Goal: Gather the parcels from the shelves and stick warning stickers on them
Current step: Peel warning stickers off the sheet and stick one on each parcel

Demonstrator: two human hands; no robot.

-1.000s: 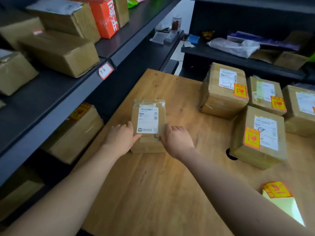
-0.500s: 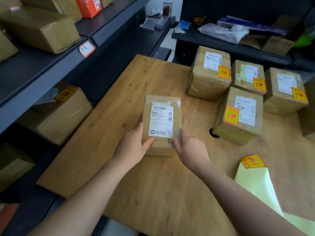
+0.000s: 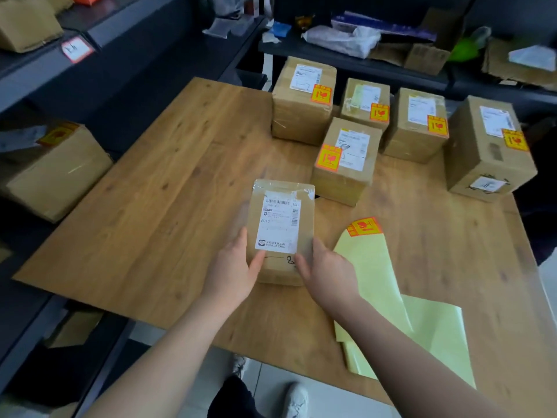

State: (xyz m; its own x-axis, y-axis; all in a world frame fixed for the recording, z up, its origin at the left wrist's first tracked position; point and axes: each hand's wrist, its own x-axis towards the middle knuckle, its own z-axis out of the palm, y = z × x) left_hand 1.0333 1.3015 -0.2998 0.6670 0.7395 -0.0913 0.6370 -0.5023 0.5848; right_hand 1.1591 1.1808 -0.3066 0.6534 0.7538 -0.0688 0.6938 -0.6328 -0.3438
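1. While both hands clamp it, the parcel (image 3: 283, 230) is over the near-middle of the table (image 3: 150, 221), long side running near to far, white shipping label facing up. Cannot tell if its underside lies flat on the wood.
2. Left hand (image 3: 233, 273): grip holds the parcel's left near edge, thumb lying on the top face at the label's near corner.
3. Right hand (image 3: 327, 273): grip holds the right near edge, thumb on top beside a scribbled pen mark. Both forearms come in from the near edge.
4. Just right of the parcel lies a pale yellow backing sheet (image 3: 376, 282), partly under the right forearm and running on to the table's near right edge. A few orange-yellow warning stickers (image 3: 364, 227) are at its far tip.
5. Far right on the table are five stickered parcels:
   - one (image 3: 345, 164) just beyond the held parcel
   - three in a far row (image 3: 301, 116), (image 3: 366, 104), (image 3: 417, 128)
   - a bigger one (image 3: 488, 152) at the right end
   - each has a white label and an orange sticker on top
6. Left: dark shelf unit (image 3: 36, 76) with a white tag (image 3: 75, 49) on its edge and a brown box (image 3: 54, 176) on a lower level.
7. Far: second dark shelf (image 3: 355, 60) carrying a plastic bag (image 3: 343, 40) and cardboard scraps.
8. Near bottom: a white shoe (image 3: 297, 399) on the tiled floor.
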